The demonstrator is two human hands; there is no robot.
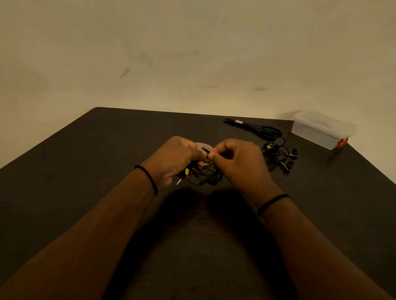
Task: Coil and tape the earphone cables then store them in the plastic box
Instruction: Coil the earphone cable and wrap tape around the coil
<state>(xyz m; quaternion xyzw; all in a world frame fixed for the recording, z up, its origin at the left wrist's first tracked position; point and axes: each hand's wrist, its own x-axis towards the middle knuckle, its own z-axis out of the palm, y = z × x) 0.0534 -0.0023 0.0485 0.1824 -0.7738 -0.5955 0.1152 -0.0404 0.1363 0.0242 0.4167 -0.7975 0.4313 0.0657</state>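
Pinching black earphone cable (204,176) between both hands over table (101,155): left hand (178,159) grip closed on coil, right hand (237,161) fingertips pressed on it. Tape roll (205,146) behind hands. Second earphone bundle (281,153), scissors (255,127), lidded plastic box (322,128) far right.

A: hands?
B: left hand (178,159) and right hand (239,161) meet at centre, fingertips pinched together.
A: arms?
B: both forearms extended forward, converging, wrists level.
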